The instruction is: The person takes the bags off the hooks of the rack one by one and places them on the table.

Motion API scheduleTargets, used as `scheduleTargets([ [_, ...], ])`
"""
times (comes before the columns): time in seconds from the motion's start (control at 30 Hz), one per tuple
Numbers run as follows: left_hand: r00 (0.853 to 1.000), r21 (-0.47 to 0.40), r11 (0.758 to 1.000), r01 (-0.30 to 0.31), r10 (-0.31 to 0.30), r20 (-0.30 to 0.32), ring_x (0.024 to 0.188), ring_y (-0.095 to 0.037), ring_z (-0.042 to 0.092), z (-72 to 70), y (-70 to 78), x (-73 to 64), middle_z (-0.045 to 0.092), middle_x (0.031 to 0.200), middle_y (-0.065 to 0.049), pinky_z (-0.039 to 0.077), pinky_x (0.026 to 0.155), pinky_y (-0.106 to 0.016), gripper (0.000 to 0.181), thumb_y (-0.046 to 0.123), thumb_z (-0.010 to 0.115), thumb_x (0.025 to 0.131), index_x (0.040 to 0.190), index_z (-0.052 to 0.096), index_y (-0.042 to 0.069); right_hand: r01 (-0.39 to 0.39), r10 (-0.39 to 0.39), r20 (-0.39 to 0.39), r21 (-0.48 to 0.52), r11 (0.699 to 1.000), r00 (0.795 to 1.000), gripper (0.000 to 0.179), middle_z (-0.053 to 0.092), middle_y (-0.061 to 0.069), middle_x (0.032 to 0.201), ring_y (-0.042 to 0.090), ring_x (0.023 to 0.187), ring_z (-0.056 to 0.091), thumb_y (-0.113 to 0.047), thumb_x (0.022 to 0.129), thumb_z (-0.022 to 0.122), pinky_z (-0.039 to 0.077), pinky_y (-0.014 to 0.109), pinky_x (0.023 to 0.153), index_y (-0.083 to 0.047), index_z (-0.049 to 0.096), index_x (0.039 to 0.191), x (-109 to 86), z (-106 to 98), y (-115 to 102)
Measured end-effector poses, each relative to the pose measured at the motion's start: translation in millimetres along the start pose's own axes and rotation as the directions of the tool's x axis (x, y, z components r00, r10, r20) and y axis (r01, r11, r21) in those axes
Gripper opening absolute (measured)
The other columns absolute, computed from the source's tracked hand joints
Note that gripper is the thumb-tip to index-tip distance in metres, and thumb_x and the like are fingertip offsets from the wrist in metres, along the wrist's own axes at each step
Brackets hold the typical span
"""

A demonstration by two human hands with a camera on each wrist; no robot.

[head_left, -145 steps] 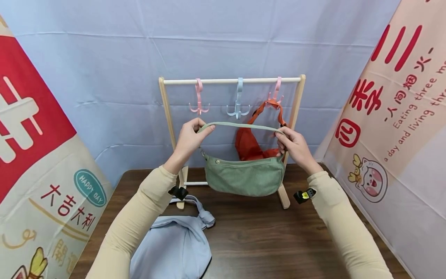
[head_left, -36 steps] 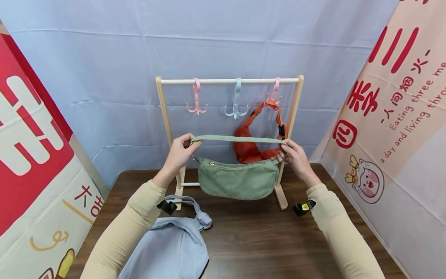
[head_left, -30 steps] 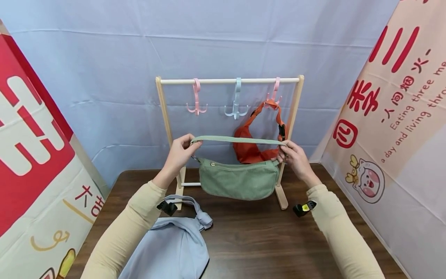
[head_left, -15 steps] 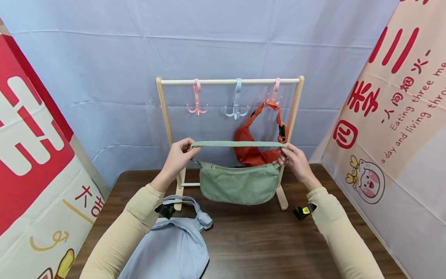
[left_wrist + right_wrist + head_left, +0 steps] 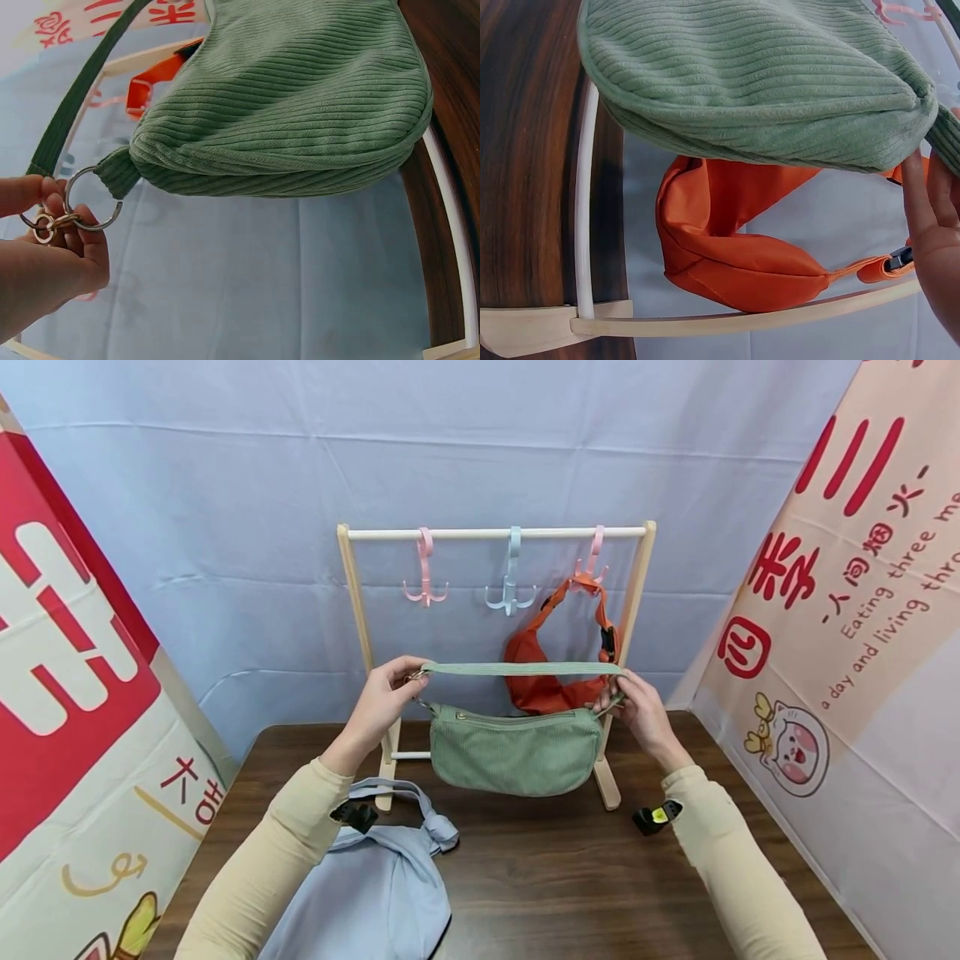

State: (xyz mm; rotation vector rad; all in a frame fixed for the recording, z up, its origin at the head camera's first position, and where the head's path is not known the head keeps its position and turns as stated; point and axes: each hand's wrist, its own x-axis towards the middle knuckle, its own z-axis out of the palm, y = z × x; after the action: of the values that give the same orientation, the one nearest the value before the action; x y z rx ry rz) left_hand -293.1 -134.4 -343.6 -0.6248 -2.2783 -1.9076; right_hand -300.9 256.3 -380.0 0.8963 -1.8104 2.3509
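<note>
A green corduroy shoulder bag (image 5: 517, 753) hangs in the air in front of the rack, zipper side up, its strap (image 5: 517, 669) drawn straight between both hands. My left hand (image 5: 384, 695) pinches the strap's left end beside metal rings (image 5: 82, 206), which show closely in the left wrist view. At the strap's other end my right hand (image 5: 643, 714) grips it near the bag's corner; in the right wrist view some fingers (image 5: 922, 199) lie against that corner. Behind, an orange bag (image 5: 542, 672) hangs by its strap from the right pink hook (image 5: 594, 560).
The wooden rack (image 5: 497, 534) stands at the back of the brown table (image 5: 570, 877). A blue hook (image 5: 512, 577) and a left pink hook (image 5: 426, 572) hang on its bar. A light blue bag (image 5: 375, 885) lies at the front left, partly under the left forearm.
Compared with several seconds ago, both hands and the green bag's strap are lower, and the strap has gone from arched to straight. In the last half second they have barely moved.
</note>
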Motion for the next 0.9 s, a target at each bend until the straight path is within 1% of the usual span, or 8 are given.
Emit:
scheduleTargets([
  [0.2,0.999,-0.028,0.999,-0.032,0.032,-0.012,0.086,-0.013,0.058,2.4,0.2,0.2,0.059,0.091,0.000,0.049,0.080,-0.028,0.026,0.015,0.053,0.098,0.120,0.060,0.004,0.000,0.000,-0.022,-0.030,1.000,1.000,0.028,0.057,0.008,0.075,0.019,0.073,0.063,-0.014,0.105,0.028,0.055,0.032,0.081,-0.002,0.044,0.087,-3.2,-1.7,-1.6],
  [0.33,0.999,-0.056,0.998,-0.035,0.033,-0.021,0.084,-0.011,0.058,2.3,-2.3,0.2,0.059,0.089,0.002,0.050,0.083,-0.032,0.027,0.013,0.052,0.098,0.121,0.059,0.001,-0.001,0.001,-0.024,-0.009,1.000,1.000,0.026,0.056,0.008,0.075,0.018,0.072,0.063,-0.013,0.105,0.029,0.055,0.030,0.078,0.000,0.046,0.089,-3.6,-1.7,-2.4],
  [0.5,0.999,-0.092,0.995,-0.025,0.022,-0.031,0.081,-0.012,0.060,1.5,-5.6,-1.4,0.062,0.085,0.002,0.050,0.081,-0.028,0.026,0.011,0.054,0.097,0.119,0.060,-0.003,-0.012,0.012,-0.029,0.011,1.000,1.000,0.025,0.055,0.006,0.075,0.016,0.072,0.061,-0.011,0.105,0.030,0.054,0.027,0.072,-0.001,0.048,0.091,-5.2,-1.0,-1.2],
  [0.57,1.000,-0.101,0.995,-0.022,0.020,-0.022,0.080,-0.013,0.060,1.3,-7.0,-2.0,0.062,0.084,0.002,0.050,0.079,-0.026,0.026,0.011,0.055,0.096,0.118,0.061,-0.003,-0.018,0.019,-0.034,0.015,1.000,0.999,0.026,0.055,0.006,0.075,0.016,0.071,0.060,-0.011,0.105,0.029,0.053,0.026,0.071,-0.002,0.049,0.091,-6.1,-1.1,-0.2],
  [0.63,1.000,-0.108,0.994,-0.026,0.025,-0.010,0.080,-0.015,0.060,0.8,-8.8,-2.6,0.062,0.083,0.002,0.050,0.079,-0.027,0.027,0.012,0.056,0.096,0.118,0.061,-0.003,-0.022,0.022,-0.034,0.023,0.999,0.999,0.026,0.056,0.006,0.075,0.016,0.071,0.061,-0.011,0.105,0.029,0.054,0.027,0.071,-0.002,0.050,0.090,-7.0,-1.3,0.4],
  [0.77,0.999,-0.119,0.993,-0.029,0.031,0.012,0.082,-0.014,0.058,-0.3,-11.2,-4.5,0.061,0.090,0.002,0.051,0.081,-0.033,0.028,0.011,0.059,0.093,0.118,0.062,-0.002,-0.029,0.030,-0.025,0.030,0.999,0.999,0.026,0.056,0.006,0.075,0.016,0.071,0.061,-0.013,0.105,0.030,0.054,0.028,0.072,-0.003,0.050,0.091,-8.0,-1.7,1.6],
  [0.9,1.000,-0.121,0.993,-0.013,0.014,0.007,0.081,-0.012,0.057,-0.6,-14.9,-7.3,0.060,0.096,-0.001,0.052,0.078,-0.030,0.029,0.010,0.063,0.090,0.117,0.063,-0.001,-0.053,0.053,-0.032,0.005,0.999,0.998,0.025,0.055,0.004,0.074,0.015,0.069,0.060,-0.014,0.105,0.031,0.054,0.026,0.070,-0.005,0.050,0.091,-9.5,-1.8,2.9],
])
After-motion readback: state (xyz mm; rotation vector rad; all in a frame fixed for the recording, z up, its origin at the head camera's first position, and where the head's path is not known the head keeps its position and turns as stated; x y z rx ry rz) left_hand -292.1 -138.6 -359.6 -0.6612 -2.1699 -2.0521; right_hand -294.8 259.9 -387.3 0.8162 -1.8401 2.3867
